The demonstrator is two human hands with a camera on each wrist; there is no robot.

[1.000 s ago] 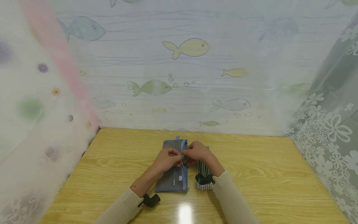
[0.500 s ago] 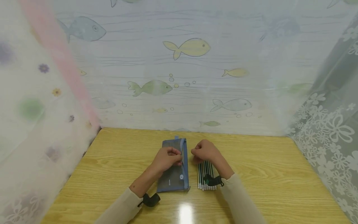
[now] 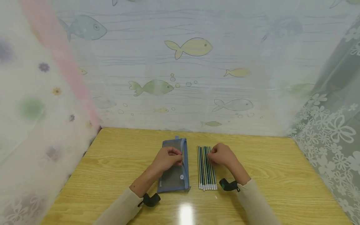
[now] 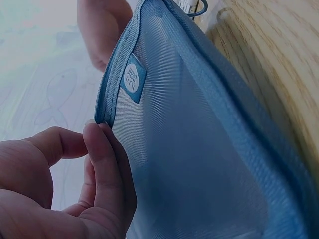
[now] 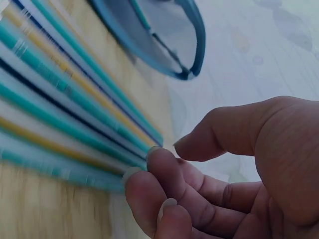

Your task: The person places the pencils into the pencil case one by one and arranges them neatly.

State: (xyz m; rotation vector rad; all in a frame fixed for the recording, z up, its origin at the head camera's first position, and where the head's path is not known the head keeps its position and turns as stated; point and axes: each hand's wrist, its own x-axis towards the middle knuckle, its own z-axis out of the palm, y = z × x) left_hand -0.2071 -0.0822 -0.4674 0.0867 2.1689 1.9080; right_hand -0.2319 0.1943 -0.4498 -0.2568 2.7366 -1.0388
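My left hand (image 3: 168,159) pinches the opening edge of a blue mesh zip pouch (image 4: 189,149) between thumb and fingers and lifts it from the other side. The pouch lies lengthwise on the table, its mouth toward the right. In the right wrist view a thin teal pencil (image 5: 140,14) shows inside that mouth. Beside the pouch lies a row of several striped pencils (image 3: 205,175), erasers toward me. My right hand (image 3: 223,154) is at their right side, fingertips close over the far half. Its thumb stands apart from the loosely bent fingers, with nothing between them.
The wooden table (image 3: 267,175) extends to both sides. Behind it hangs a pale curtain (image 3: 197,103) printed with fish. Each wrist carries a black camera, the right one (image 3: 228,185) close beside the pencils' eraser ends.
My right hand has left the pouch's mouth and moved right, to over the pencils. The pouch mouth gapes wider, and its zip side has shifted slightly. My left hand keeps its pinch.
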